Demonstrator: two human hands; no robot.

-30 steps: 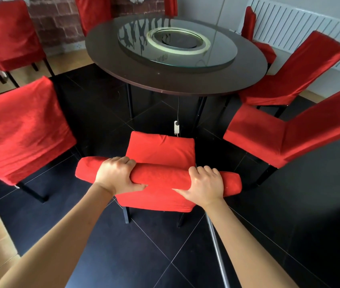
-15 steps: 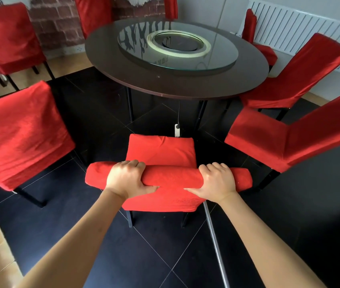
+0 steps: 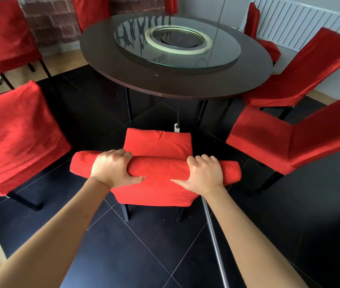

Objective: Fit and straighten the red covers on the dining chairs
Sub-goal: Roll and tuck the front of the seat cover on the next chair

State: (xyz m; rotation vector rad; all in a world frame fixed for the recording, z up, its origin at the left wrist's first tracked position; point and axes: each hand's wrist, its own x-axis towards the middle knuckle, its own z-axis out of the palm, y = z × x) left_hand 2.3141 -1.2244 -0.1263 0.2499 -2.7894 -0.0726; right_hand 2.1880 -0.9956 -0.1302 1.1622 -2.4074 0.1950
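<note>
Your left hand [image 3: 113,169] and right hand [image 3: 203,173] each close around the covered top rail of the chair [image 3: 154,163] facing the round table [image 3: 175,80]. The red cover [image 3: 156,192] sheathes back and seat. Judged soft, light and stretchy, it should slide best when pinched near the corners and lower hem.

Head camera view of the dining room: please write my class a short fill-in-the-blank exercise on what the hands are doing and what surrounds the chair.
1. The left hand and the right hand both grip the top of the chair's ____.
2. The cover on that chair is coloured ____.
3. The table beyond the chair has a ____ top in outline.
4. The white radiator hangs on the wall to the person's ____.

Missing words: backrest; red; round; right
</note>
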